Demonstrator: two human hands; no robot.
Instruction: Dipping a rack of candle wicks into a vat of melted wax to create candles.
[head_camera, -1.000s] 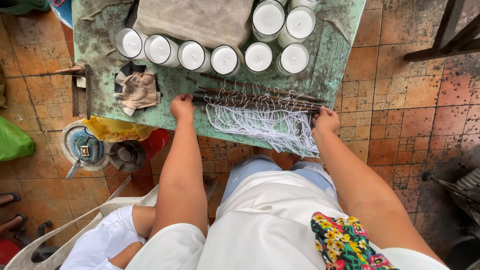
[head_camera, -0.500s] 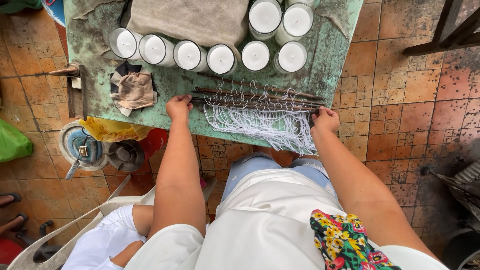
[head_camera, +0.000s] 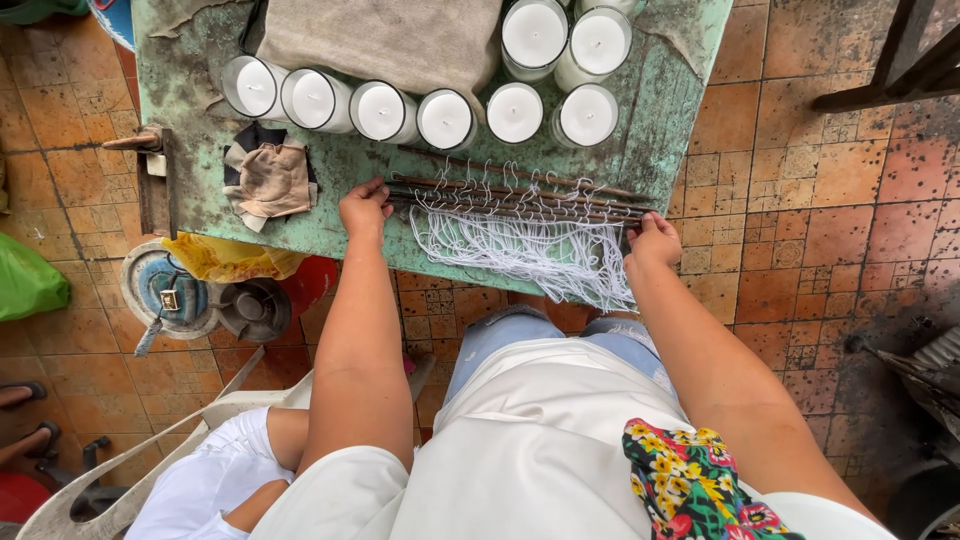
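Step in hand: the person holds a bundle of thin rusty metal rods (head_camera: 515, 200) by its two ends, flat on the worn green table (head_camera: 680, 90); I judge that the rods are being gathered and evened.
Left hand (head_camera: 364, 208): fingers bent around the left tips of the rods, pinching them.
Right hand (head_camera: 654, 241): fingers curled on the right tips, at the table edge; a closed grip, it seems.
White wicks (head_camera: 530, 252): looped over the rods, they lie toward the person from the fingers and spill past the table edge.
Glass candles (head_camera: 446, 119): a row just beyond the rods, away from the fingers, not touching them.
Next move, as I judge: both ends must rise level together, so no loop slips off.
Hard to see: the fingertips are hidden under the hands; the number of rods is unclear; the far table is cut off.
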